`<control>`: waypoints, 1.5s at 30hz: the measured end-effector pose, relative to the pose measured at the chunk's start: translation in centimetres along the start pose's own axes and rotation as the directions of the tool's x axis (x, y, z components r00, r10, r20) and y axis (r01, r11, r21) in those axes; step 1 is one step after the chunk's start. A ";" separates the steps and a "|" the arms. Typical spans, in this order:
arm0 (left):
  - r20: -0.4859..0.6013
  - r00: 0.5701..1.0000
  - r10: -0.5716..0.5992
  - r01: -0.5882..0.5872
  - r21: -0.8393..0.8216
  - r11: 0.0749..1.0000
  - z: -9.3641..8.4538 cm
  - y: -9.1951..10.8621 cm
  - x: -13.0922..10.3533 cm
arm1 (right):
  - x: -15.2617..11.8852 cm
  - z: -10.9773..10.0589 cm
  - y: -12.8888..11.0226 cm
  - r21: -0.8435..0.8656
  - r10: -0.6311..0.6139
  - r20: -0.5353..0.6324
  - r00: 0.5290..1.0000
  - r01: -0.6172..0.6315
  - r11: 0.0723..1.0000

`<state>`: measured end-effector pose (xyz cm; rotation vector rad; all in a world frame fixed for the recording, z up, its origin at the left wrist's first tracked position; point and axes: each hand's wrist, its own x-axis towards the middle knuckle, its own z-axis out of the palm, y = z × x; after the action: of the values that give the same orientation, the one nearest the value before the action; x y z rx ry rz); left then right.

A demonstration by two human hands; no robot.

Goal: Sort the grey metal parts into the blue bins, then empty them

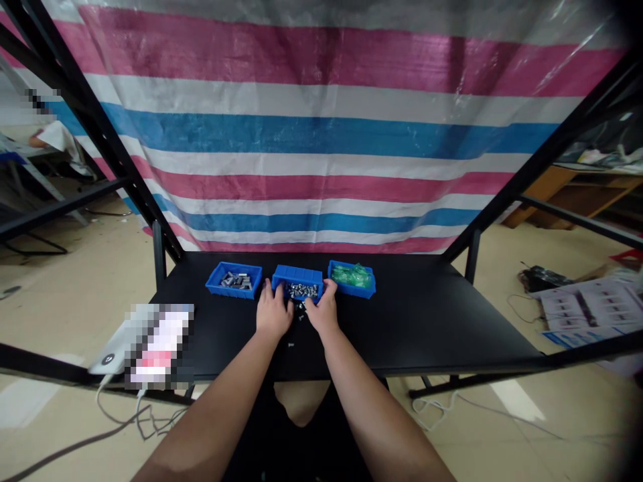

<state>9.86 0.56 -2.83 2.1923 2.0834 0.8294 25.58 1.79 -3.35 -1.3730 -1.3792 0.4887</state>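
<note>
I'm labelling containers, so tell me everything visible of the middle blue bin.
The middle rectangular blue bin looks like plastic, open-topped, with its far wall visible. It holds a heap of small shiny metallic pieces. It is on the black tabletop, between a blue bin of grey metallic cylinders and a blue bin of green packets. The left hand touches its left end, the right hand its right, hiding parts of both; any tilt is unclear.

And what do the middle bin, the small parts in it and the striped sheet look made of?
Middle bin: probably plastic, smooth, evenly blue. Small parts: likely metal, from their silvery glints. Striped sheet: seemingly plastic, given its glossy sheen and creases.
</note>
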 end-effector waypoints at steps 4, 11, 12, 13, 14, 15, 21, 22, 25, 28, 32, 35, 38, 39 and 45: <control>-0.008 1.000 0.003 -0.003 0.007 1.000 -0.2 0.1 -0.2 | 0.0 0.1 -0.2 0.022 -0.031 0.002 1.000 0.031 0.999; -0.030 0.999 -0.026 0.022 -0.137 0.990 -2.4 -0.7 -2.7 | 0.0 0.0 -0.5 0.026 -0.019 -0.004 1.000 0.019 0.999; -0.023 1.000 0.004 -0.007 -0.167 0.986 -3.0 -0.7 -3.5 | 0.0 0.0 -0.5 0.022 -0.015 -0.002 1.000 0.015 1.000; -0.016 0.998 0.053 -0.055 -0.187 0.981 -3.6 -0.6 -4.4 | 0.0 -0.1 -0.5 0.019 -0.013 -0.001 1.000 0.013 1.000; -0.004 0.993 0.119 -0.117 -0.187 0.975 -4.1 -0.5 -5.3 | 0.1 -0.1 -0.6 0.018 -0.012 -0.002 1.000 0.012 1.000; 0.018 0.982 0.186 -0.181 -0.171 0.969 -4.5 -0.2 -6.2 | 0.1 -0.1 -0.6 0.019 -0.011 -0.003 1.000 0.011 1.000; 0.187 0.936 0.300 -0.313 0.048 0.948 -3.7 1.9 -8.9 | 0.1 0.0 -0.8 0.042 0.007 -0.017 1.000 -0.006 0.999; 0.184 0.948 0.259 -0.277 0.084 0.957 -3.3 2.0 -8.6 | 0.1 0.0 -0.8 0.045 0.013 -0.020 1.000 -0.012 0.999; 0.159 0.978 0.136 -0.162 0.166 0.973 -2.4 2.1 -7.1 | 0.1 -0.1 -0.7 0.053 0.030 -0.016 0.999 -0.029 0.998; 0.125 0.992 -0.002 -0.025 0.215 0.976 -1.9 1.8 -5.3 | 0.1 -0.1 -0.6 0.057 0.042 -0.013 0.999 -0.041 0.998; 0.111 0.988 -0.106 0.081 0.210 0.974 -1.2 1.3 -3.6 | 0.2 0.0 -0.3 0.070 0.023 -0.015 1.000 -0.022 0.997; 0.103 0.992 -0.079 0.062 0.163 0.985 -0.8 1.0 -3.2 | 0.3 0.0 -0.1 0.084 0.023 0.013 1.000 -0.024 0.996; 0.082 0.996 -0.045 0.036 0.115 0.993 -0.4 1.0 -3.5 | 0.4 0.1 -0.2 0.098 0.029 0.055 0.998 -0.034 0.995; 0.075 0.997 -0.029 0.021 0.102 0.995 -0.3 1.0 -3.7 | 0.4 0.1 -0.3 0.109 0.030 0.065 0.997 -0.037 0.993; 0.102 0.985 0.139 -0.141 0.019 0.990 0.3 2.2 -4.7 | 0.3 0.0 -0.2 0.225 0.060 0.085 0.995 -0.077 0.971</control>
<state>12.15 -3.94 -4.03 2.3638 1.9254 0.6872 25.54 1.99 -3.08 -1.2274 -1.2965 0.7299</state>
